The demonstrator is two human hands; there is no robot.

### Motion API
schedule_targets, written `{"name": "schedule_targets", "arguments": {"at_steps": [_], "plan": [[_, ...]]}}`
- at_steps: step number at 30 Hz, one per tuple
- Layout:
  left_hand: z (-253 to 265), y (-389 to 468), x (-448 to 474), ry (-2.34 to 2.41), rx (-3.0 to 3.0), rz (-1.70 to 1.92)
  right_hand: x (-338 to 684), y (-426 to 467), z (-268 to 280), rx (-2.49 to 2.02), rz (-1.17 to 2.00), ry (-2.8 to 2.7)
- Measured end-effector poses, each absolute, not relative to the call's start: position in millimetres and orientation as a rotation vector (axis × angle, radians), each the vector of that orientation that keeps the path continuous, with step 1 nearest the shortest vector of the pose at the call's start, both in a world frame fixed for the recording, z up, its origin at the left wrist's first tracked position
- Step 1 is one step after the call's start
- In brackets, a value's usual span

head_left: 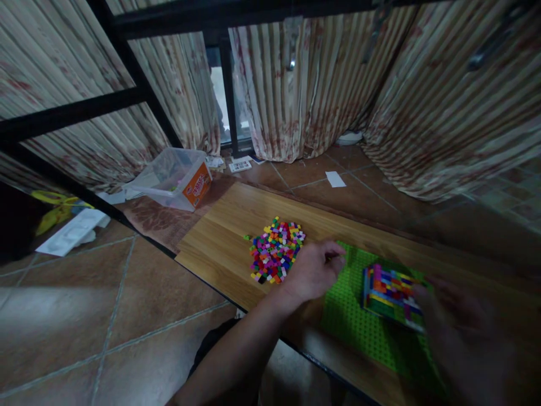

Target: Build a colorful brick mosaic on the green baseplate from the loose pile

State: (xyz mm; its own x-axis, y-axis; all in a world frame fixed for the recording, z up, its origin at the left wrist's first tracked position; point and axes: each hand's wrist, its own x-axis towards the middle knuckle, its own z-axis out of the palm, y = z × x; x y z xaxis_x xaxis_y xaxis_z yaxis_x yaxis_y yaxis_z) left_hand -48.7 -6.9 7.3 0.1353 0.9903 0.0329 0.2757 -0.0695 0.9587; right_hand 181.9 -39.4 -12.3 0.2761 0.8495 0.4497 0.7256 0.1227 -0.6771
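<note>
My left hand (315, 270) hovers between the heap of small colourful toy bricks (276, 251) and the green baseplate (359, 316). Its thumb and fingertips are pinched together; whatever they hold is too small to make out. On the baseplate stands a low block built of multicoloured bricks (391, 293), in rows of blue, yellow, red, orange and purple. My right hand (460, 327) is at the right end of this block, with the thumb close to or touching its edge. Motion and dim light smear the right fingers, so their grip is unclear.
A wooden tabletop (224, 225) carries the bricks and baseplate. Beyond its far left corner sits a clear plastic tub (169, 180) with an orange label. White paper (335, 179) lies on the tiled floor. Striped curtains (296, 90) and a black metal frame (139, 62) stand behind.
</note>
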Motion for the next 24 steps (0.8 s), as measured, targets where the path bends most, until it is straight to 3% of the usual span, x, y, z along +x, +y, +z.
{"name": "schedule_targets", "arguments": {"at_steps": [4,11,17,24], "plan": [[11,6,-76,1.338,1.278,1.285,153,-48,-1,-1.422,-0.05,-1.565],[21,12,-103,1.264,0.9,1.527,83,-66,-8,-1.065,0.199,-1.967],[25,5,-90,1.336,1.124,1.325,75,-70,-9,-1.016,0.272,-1.997],[16,-6,-63,1.241,1.448,1.059,147,-57,0,-1.544,0.177,-1.37]]}}
